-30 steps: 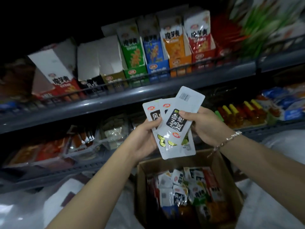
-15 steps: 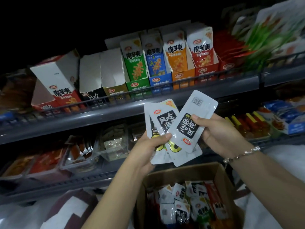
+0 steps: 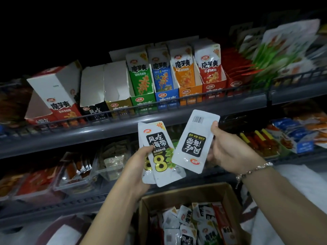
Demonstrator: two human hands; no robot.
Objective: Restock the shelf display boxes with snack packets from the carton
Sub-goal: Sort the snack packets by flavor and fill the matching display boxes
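Packets fill both hands: the left hand (image 3: 139, 167) grips a small stack of white packets (image 3: 159, 156) upright, the right hand (image 3: 230, 152) pinches one packet (image 3: 194, 141) upside down just beside them. Below sits the open carton (image 3: 191, 197) of packets. Display boxes (image 3: 141, 80) line the upper shelf (image 3: 123, 126).

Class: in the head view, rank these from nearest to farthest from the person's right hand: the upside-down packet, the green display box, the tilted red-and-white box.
1. Upside-down packet: held in the right hand.
2. Green display box: upper shelf, up-left.
3. Tilted red-and-white box: far left.
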